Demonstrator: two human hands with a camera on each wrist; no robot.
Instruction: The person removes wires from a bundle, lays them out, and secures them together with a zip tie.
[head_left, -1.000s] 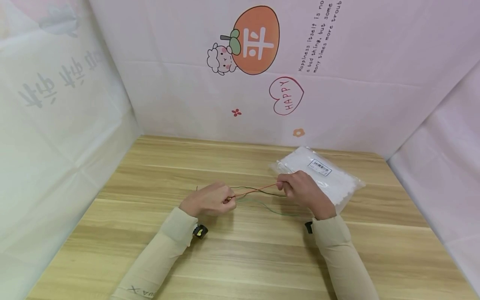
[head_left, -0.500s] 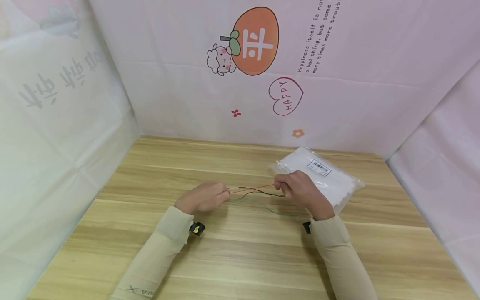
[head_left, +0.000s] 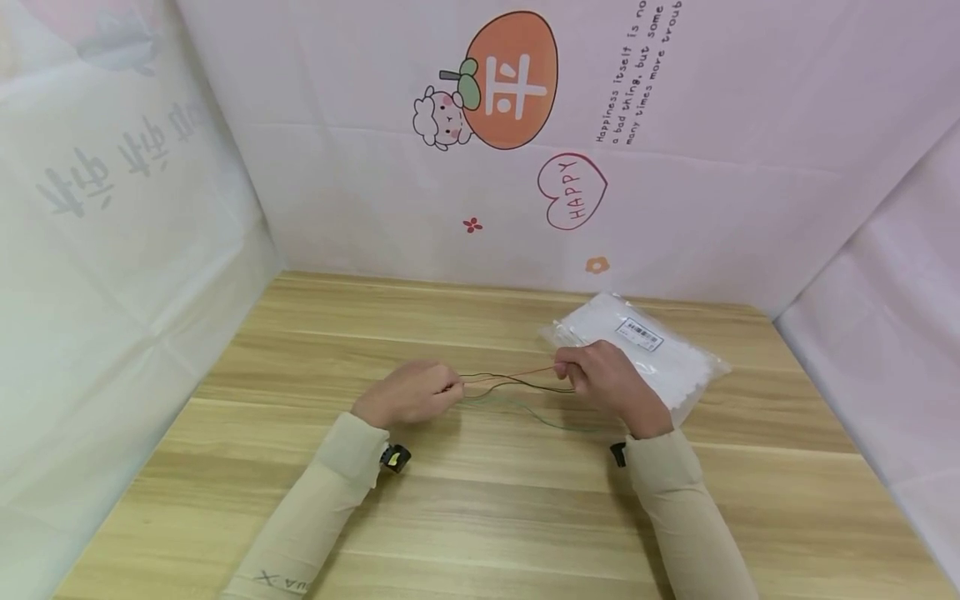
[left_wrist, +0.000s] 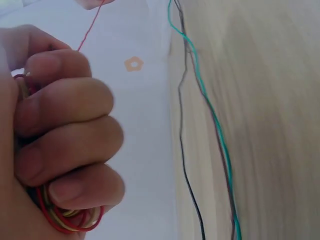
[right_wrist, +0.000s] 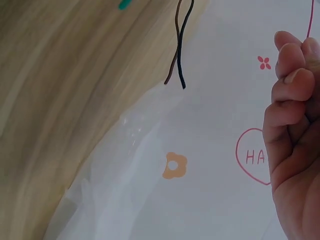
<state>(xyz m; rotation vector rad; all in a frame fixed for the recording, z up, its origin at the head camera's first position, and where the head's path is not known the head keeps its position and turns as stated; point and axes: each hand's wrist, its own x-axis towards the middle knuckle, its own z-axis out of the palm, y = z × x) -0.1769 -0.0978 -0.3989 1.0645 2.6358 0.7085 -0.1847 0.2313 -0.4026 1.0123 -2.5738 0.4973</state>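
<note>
My left hand (head_left: 411,392) grips a small coil of red and yellowish wire (left_wrist: 70,230), its fingers curled over most of it. A red wire (head_left: 525,372) runs from there, stretched fairly straight, to my right hand (head_left: 609,385). Thumb and forefinger of the right hand pinch that wire near its end, while its other fingers are curled in. Loose beside it hang a black wire (left_wrist: 181,125), a brown wire (right_wrist: 171,70) and a green wire (left_wrist: 214,112). The black and brown ends show below the right hand in the right wrist view.
A clear plastic bag (head_left: 675,367) with white contents and a barcode label lies behind and under the right hand. The wood-grain table (head_left: 487,517) is enclosed by printed white cloth (head_left: 360,192) at the back and sides.
My left hand has turned and drawn slightly to the left, so the coil no longer shows in the head view. The right hand has stayed nearly in place, still pinching the red wire.
</note>
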